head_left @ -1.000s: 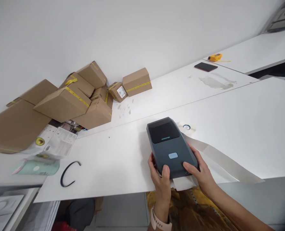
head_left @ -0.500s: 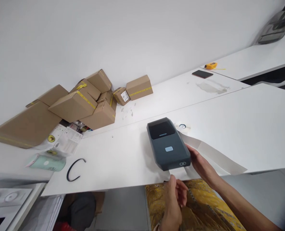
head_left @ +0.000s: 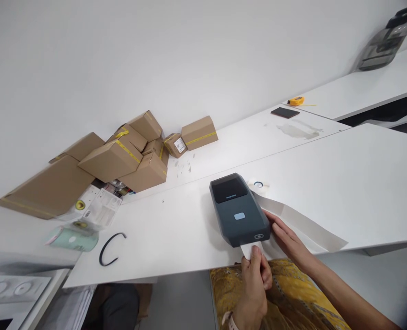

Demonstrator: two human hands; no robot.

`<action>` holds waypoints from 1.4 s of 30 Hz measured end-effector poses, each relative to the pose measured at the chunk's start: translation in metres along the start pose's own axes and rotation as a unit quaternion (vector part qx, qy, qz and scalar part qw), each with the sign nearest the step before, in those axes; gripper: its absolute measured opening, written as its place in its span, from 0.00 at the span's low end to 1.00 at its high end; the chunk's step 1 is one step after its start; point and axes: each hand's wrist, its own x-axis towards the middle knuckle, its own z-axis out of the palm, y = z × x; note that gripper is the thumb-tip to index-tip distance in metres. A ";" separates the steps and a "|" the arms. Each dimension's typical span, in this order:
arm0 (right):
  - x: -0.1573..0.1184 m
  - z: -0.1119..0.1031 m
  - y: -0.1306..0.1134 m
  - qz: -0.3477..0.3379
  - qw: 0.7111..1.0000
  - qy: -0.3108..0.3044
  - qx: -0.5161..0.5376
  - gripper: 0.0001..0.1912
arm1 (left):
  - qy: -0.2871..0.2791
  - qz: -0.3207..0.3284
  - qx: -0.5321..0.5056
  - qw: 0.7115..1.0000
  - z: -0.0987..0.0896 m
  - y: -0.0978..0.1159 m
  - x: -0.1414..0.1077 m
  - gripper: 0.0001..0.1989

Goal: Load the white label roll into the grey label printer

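Bright, diffuse light fills most of the frame, washing the wall (head_left: 189,59) a soft grey-white and the tabletop (head_left: 162,238) whiter still, with a pale sheen right of centre. The lamp itself is out of shot; a faint, soft-edged shadow lies left of the dark device (head_left: 238,206), whose small screen lettering is too soft to read. Under the table, lower left, things sink into gloom. Wide-angle stretch slants the bottle (head_left: 385,43) at upper right, which is also smeared, and elongates the large carton (head_left: 48,188) at left. The lower-left corner blurs; the lower-right edge darkens.
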 end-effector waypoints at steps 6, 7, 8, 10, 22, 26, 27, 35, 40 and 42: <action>-0.007 0.007 -0.013 0.089 0.992 0.090 -0.002 0.26 | -0.029 -0.003 0.040 0.999 -0.014 -0.003 0.000 0.32; -0.007 0.009 -0.021 0.074 0.989 0.124 -0.035 0.26 | -0.048 -0.011 0.059 0.997 -0.018 -0.003 0.000 0.32; -0.005 0.009 -0.029 0.044 0.986 0.145 -0.074 0.26 | -0.064 -0.019 0.078 0.995 -0.023 -0.004 -0.001 0.32; 0.001 0.010 -0.046 -0.059 0.978 0.132 -0.152 0.21 | -0.072 -0.035 0.106 0.991 -0.032 -0.007 -0.001 0.33; 0.029 0.021 -0.059 -0.268 0.900 -0.014 -0.343 0.21 | 0.235 0.269 0.125 0.925 -0.056 0.034 -0.005 0.23; 0.030 0.018 -0.064 -0.262 0.906 -0.015 -0.333 0.20 | 0.159 0.257 0.110 0.947 -0.042 0.037 -0.002 0.29; 0.030 0.017 -0.066 -0.259 0.907 -0.016 -0.331 0.20 | 0.152 0.255 0.109 0.949 -0.040 0.035 0.000 0.29; 0.032 0.026 -0.068 -0.257 0.909 0.012 -0.327 0.18 | 0.140 0.243 0.107 0.954 -0.041 0.028 0.009 0.29; 0.032 0.029 -0.063 -0.244 0.925 0.025 -0.289 0.18 | 0.146 0.243 0.105 0.953 -0.038 0.029 0.011 0.31; 0.025 0.026 -0.058 -0.218 0.944 0.012 -0.247 0.19 | 0.143 0.237 0.107 0.955 -0.037 0.028 0.009 0.31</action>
